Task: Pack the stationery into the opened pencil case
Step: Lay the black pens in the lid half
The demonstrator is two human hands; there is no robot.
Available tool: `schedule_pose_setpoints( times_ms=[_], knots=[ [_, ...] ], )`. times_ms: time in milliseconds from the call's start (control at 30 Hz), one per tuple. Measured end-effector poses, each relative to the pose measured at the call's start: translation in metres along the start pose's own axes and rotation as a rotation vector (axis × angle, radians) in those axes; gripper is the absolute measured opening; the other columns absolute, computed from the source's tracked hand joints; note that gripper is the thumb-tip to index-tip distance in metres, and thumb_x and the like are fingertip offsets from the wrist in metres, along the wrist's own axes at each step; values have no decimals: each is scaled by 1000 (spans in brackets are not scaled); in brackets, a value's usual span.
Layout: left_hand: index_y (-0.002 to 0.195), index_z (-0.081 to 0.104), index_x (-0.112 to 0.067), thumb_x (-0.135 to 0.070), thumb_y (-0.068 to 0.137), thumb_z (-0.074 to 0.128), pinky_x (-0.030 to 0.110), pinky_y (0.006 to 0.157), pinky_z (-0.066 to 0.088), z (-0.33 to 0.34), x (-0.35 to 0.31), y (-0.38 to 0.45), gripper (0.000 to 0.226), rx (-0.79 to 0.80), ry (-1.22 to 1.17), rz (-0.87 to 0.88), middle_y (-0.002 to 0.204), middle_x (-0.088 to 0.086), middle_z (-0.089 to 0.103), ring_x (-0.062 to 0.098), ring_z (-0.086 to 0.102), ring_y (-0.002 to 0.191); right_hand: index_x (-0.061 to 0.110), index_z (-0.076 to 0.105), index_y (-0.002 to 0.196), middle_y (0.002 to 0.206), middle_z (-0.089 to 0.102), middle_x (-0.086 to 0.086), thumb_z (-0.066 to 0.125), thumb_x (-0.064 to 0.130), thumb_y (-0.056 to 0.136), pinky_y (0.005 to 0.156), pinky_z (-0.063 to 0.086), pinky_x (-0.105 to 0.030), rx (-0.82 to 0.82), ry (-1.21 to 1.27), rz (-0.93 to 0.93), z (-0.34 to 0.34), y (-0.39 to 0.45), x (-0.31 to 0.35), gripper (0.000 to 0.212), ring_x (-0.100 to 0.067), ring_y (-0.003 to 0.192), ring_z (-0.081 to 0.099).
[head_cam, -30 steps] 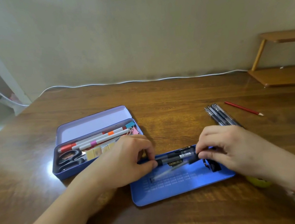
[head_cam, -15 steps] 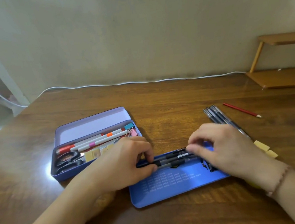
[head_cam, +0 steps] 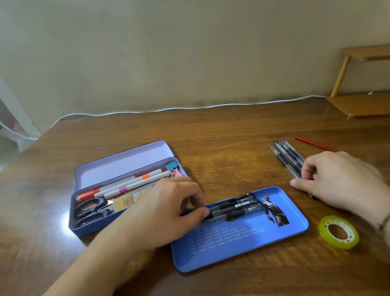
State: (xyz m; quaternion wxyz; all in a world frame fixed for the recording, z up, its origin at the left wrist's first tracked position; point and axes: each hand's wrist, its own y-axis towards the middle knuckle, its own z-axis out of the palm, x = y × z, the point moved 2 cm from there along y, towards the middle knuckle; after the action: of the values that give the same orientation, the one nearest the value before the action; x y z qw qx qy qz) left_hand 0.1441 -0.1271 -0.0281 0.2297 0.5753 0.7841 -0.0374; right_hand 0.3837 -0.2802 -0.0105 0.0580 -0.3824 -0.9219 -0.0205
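An open purple tin pencil case (head_cam: 123,165) stands at the left and holds markers (head_cam: 132,183), scissors (head_cam: 89,211), clips and yellow notes. In front of it lies a blue tray (head_cam: 244,244) with three black pens (head_cam: 239,207) along its far edge. My left hand (head_cam: 162,214) pinches the left ends of these pens with thumb and fingers. My right hand (head_cam: 338,180) is to the right of the tray. Its fingers curl over the near ends of a bundle of grey pens (head_cam: 287,154) on the table.
A red pencil (head_cam: 315,145) lies behind my right hand. A yellow-green tape roll (head_cam: 338,231) sits right of the tray, near my right wrist. A wooden shelf (head_cam: 378,102) stands at the back right, and a white cable (head_cam: 184,107) runs along the wall.
My right hand let go of the black pens in the tray and moved right and back onto the grey pens. The tape roll came into view. My left hand stayed on the pens.
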Motion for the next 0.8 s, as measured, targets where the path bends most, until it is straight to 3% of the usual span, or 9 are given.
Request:
schedule_pose_setpoints(
  times_ms=[200,300,433,500,600,700,800],
  knots=[
    [80,60,-35,-33,85,67,13,60,41,-4,-1,-1,9,-172,-50,9,77,-18,56,7,56,73,31,65,77,68,62,12,61,47,88,45,28,-20,-150,13,-59,0,-3,3,20,-1,61,48],
    [81,64,-27,-21,84,71,13,59,41,-11,3,0,10,-403,-90,-39,75,-16,59,11,57,70,32,65,72,57,58,11,67,44,82,44,31,-22,-237,227,-266,-3,-11,7,16,-5,55,52],
    [82,69,-16,-4,82,71,12,58,42,-22,7,-2,12,-627,-162,-105,72,-11,64,14,57,66,36,66,70,59,57,17,65,52,73,51,40,-20,-164,309,-616,2,-27,26,17,-7,66,58],
    [82,68,-17,-1,82,71,12,58,41,-23,7,-2,16,-576,-157,-67,71,-10,64,13,57,65,38,64,74,63,57,20,59,59,76,54,44,-20,-111,282,-708,10,-33,34,22,-3,67,58],
    [83,68,-19,-4,82,73,12,61,40,-22,5,-4,15,-335,-124,86,75,-10,64,8,55,66,38,62,78,64,55,19,53,63,75,56,47,-27,-86,254,-763,21,-37,41,27,-2,65,56],
    [83,67,-24,-21,81,74,19,66,46,-18,2,-7,8,-39,-63,179,80,-15,60,7,57,74,37,59,79,62,52,19,53,62,73,52,46,-30,-113,208,-782,30,-38,45,26,-1,61,52],
    [84,64,-30,-41,76,72,27,63,48,-11,1,-9,15,116,71,168,79,-14,59,7,57,74,36,58,78,61,50,18,53,62,72,51,44,-29,-126,188,-768,34,-38,48,27,-2,61,50]
  ],
)
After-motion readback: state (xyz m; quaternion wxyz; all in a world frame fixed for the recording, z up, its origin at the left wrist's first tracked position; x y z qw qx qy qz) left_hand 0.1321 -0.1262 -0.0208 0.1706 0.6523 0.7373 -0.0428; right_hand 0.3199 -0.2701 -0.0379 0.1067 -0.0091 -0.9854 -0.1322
